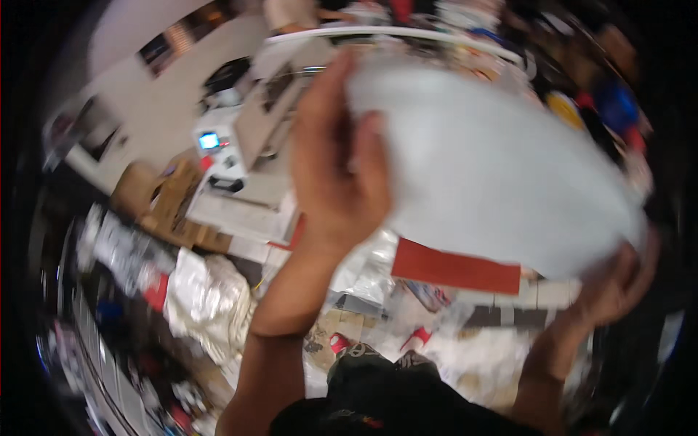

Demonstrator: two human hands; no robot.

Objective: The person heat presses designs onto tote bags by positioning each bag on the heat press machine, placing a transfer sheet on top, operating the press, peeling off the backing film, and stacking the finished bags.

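A large, smooth, pale white flat piece (pixel 487 167) is raised in front of me, tilted down to the right. Motion blurs it, so I cannot tell its material or exact kind. My left hand (pixel 338 160) is closed on its left end, thumb on the near face and fingers curled around the edge. At the lower right corner my right hand (pixel 618 283) grips it, with the fingers blurred and partly behind it. Beneath the piece a red-brown strip (pixel 456 267) shows, and most of the surface beyond is hidden.
A light table with a white device and lit screen (pixel 209 140) stands to the left, near cardboard boxes (pixel 171 200). A shiny white sack (pixel 207 298) lies at lower left. Clear plastic (pixel 371 269) is near my red-and-white shoes (pixel 339 342). A white rail (pixel 392 31) crosses the far side.
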